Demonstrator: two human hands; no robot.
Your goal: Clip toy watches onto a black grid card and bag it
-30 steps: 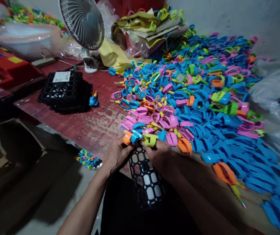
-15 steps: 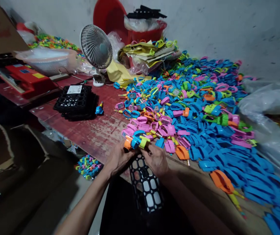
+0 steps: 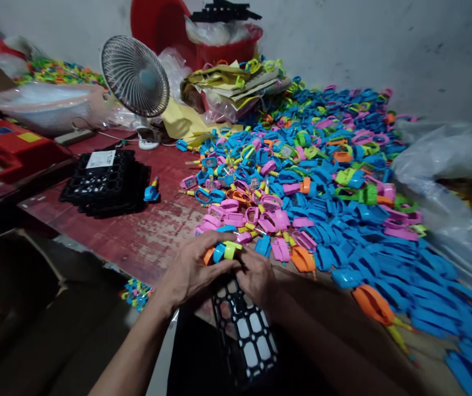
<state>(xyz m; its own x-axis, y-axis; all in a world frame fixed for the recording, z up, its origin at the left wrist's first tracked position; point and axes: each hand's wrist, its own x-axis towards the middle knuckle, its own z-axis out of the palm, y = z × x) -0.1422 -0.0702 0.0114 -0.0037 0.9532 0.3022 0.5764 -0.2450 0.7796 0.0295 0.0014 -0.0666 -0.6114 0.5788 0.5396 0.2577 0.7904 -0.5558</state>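
Over the table's front edge, my left hand [image 3: 195, 265] curls its thumb and fingers around a row of toy plastic bands, one orange [image 3: 208, 256], one blue [image 3: 219, 252] and one lime [image 3: 231, 250]. My right hand [image 3: 256, 275] is closed right beside the lime band; what its fingers pinch is hidden. Below both hands a black plastic grid tray [image 3: 236, 300] slopes down toward my lap, with white pieces [image 3: 251, 338] showing in its openings. Just past my hands lie loose pink bands [image 3: 279, 220] and several blue ones.
A large heap of blue, pink and green bands [image 3: 322, 159] covers the right side. Stacked black trays [image 3: 102, 181] stand at left, a blue piece [image 3: 152, 192] beside them. Behind are a fan [image 3: 137, 77], a red machine [image 3: 9, 146] and a red tub [image 3: 230, 49]. Clear plastic sheeting [image 3: 438, 165] lies right.
The view has turned slightly right. My left hand's fingers have come up over the row of bands, its thumb now beneath them. My right hand stays close beside.
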